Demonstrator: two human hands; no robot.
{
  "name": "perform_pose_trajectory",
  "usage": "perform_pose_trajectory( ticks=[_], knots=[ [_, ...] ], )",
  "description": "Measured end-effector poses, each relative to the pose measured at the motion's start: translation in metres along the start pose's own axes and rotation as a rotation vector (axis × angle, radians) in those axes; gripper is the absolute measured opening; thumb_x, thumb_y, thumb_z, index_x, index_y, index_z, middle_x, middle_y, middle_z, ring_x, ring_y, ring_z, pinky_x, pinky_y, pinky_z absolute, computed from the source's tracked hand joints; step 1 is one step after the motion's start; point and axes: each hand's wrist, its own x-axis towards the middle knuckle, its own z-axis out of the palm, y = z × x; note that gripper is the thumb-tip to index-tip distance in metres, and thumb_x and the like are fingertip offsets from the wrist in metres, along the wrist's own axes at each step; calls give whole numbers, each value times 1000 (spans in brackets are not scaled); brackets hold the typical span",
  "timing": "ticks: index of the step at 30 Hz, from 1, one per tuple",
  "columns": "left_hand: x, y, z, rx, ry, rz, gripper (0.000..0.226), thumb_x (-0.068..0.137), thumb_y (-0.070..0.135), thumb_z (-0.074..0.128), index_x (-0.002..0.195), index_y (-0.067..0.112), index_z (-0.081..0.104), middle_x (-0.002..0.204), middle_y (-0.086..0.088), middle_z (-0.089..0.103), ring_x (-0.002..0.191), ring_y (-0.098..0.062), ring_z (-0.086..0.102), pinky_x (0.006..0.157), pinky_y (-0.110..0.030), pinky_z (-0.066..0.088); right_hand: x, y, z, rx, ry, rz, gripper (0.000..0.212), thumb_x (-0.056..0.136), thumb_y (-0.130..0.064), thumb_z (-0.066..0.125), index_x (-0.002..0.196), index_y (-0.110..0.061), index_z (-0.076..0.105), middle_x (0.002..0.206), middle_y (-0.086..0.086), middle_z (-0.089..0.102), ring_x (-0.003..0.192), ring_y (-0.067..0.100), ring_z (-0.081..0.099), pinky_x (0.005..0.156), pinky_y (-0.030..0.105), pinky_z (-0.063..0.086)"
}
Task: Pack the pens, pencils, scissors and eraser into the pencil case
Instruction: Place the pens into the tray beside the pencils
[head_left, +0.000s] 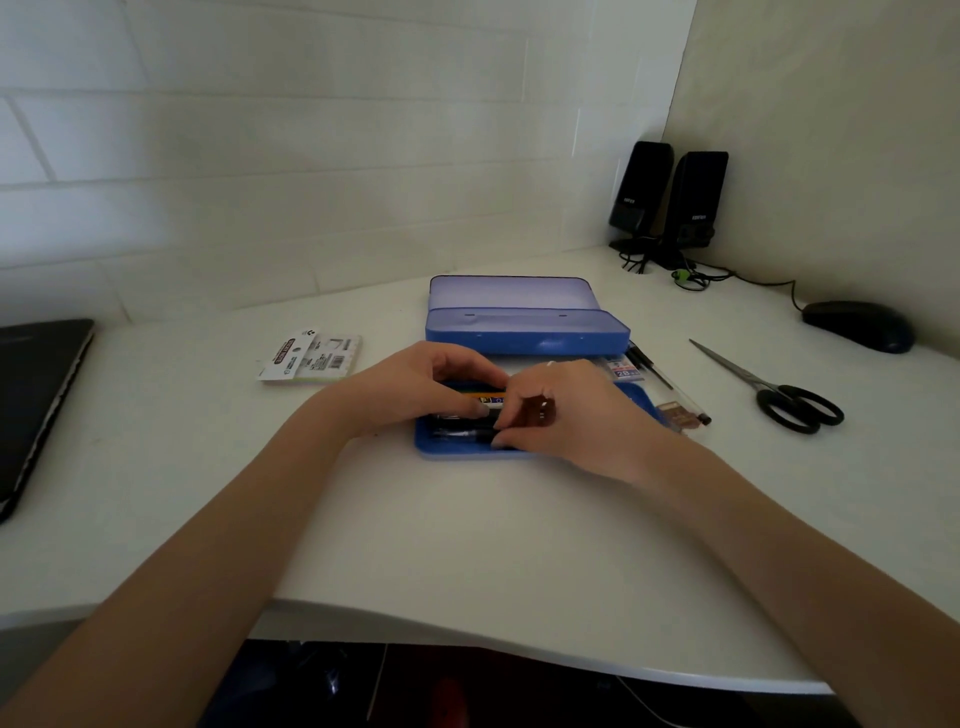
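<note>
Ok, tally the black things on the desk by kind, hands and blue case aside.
Speakers: 2
Computer mouse: 1
Scissors (black handles): 1
Laptop: 1
Total: 5

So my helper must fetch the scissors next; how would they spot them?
Start at the black computer mouse on the white desk's right side. Just nearer lie the steel scissors with black handles, alone, right of the open blue pencil case.

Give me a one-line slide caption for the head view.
Both hands, left and right, arrange pens in the blue tray; scissors lie unpacked on the desk.
</note>
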Motion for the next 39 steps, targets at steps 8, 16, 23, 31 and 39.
perform_pose_trajectory(
  ticks=[8,16,23,31,39],
  knots=[
    [0,1,1,5,-12,9,24,81,0,67,100,14,67,98,4,72,93,-6,67,81,-16,49,4,-8,14,-169,95,48,23,75,-44,72,77,-27,56,69,-9,55,67,7,50,58,30,41],
    [2,-2,0,10,14,-30,28,83,2,65,103,21,70,104,10,72,98,-3,65,88,-18,47,4,0,-6,-58,282,128,29,80,-53,62,76,-25,58,69,-6,61,65,14,56,61,33,46],
    [3,-3,-1,17,7,-45,30,84,2,64,105,23,70,111,11,70,106,-4,64,96,-20,46,-11,70,-68,-277,548,608,22,87,-39,61,103,-24,63,84,-4,59,75,14,57,70,34,50],
    [3,-4,-1,24,4,-43,29,84,3,65,105,23,70,113,10,70,108,-7,63,100,-25,45,-3,90,-51,-239,361,745,34,86,-38,62,115,-20,63,97,2,61,67,11,54,70,35,54],
    [0,-1,0,44,-8,-30,28,81,10,70,103,27,71,111,14,70,107,-4,63,99,-22,44,-2,81,-51,-120,275,779,35,86,-26,65,118,-13,59,97,7,60,79,21,58,66,34,51]
  ],
)
